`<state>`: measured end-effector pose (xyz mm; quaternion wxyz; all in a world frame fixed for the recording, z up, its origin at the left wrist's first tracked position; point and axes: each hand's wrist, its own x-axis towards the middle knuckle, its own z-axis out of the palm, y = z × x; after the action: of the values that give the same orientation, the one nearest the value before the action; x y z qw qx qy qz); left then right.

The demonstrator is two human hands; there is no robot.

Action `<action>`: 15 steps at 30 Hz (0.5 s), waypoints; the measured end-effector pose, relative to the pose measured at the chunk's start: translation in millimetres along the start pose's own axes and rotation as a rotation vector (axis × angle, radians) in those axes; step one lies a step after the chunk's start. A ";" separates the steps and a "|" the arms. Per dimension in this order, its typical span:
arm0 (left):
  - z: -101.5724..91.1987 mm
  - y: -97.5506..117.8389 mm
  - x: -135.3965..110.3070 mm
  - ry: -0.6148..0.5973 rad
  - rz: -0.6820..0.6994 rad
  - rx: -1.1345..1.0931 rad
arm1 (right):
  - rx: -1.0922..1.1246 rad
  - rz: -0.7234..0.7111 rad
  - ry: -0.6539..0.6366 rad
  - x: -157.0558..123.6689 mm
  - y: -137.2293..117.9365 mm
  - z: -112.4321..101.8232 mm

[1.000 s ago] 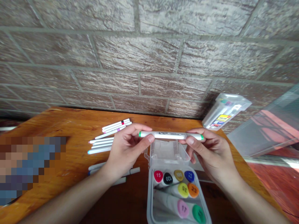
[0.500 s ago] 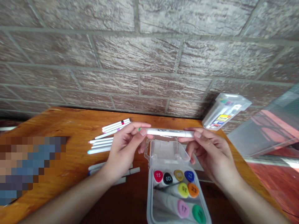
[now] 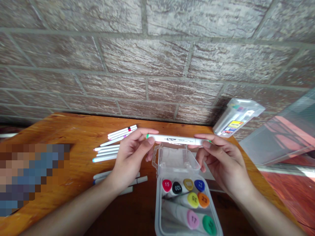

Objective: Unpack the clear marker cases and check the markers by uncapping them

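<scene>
A white marker with green ends [image 3: 177,140] is held level above the table, one end in each hand. My left hand [image 3: 133,154] pinches its left end between thumb and fingers. My right hand [image 3: 219,160] pinches the right end the same way. Right below it stands an open clear plastic marker case [image 3: 182,200], its lid tipped back, with several markers inside showing numbered coloured caps.
Several white markers [image 3: 114,142] lie loose on the wooden table [image 3: 73,131] left of my hands, a few more [image 3: 141,179] under my left wrist. A second clear marker case [image 3: 235,118] leans on the brick wall at right. A clear panel [image 3: 283,134] lies beyond.
The marker has risen slightly and shifted a little left. My fingers have closed further over both ends, hiding most of the green tips.
</scene>
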<state>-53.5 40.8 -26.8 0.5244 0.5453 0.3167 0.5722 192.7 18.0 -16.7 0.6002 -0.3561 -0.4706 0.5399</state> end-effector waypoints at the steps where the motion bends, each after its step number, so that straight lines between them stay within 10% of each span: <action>1: -0.1 -0.1 0.0 -0.003 0.000 0.002 | 0.000 -0.001 -0.002 0.0 -0.2 -0.1; 15: -0.8 1.2 -0.5 0.011 -0.009 0.014 | -0.057 -0.031 -0.008 0.7 1.1 1.3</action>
<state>-54.6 40.2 -26.0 0.5213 0.5443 0.3262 0.5705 191.0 18.7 -17.2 0.5960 -0.3636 -0.4938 0.5184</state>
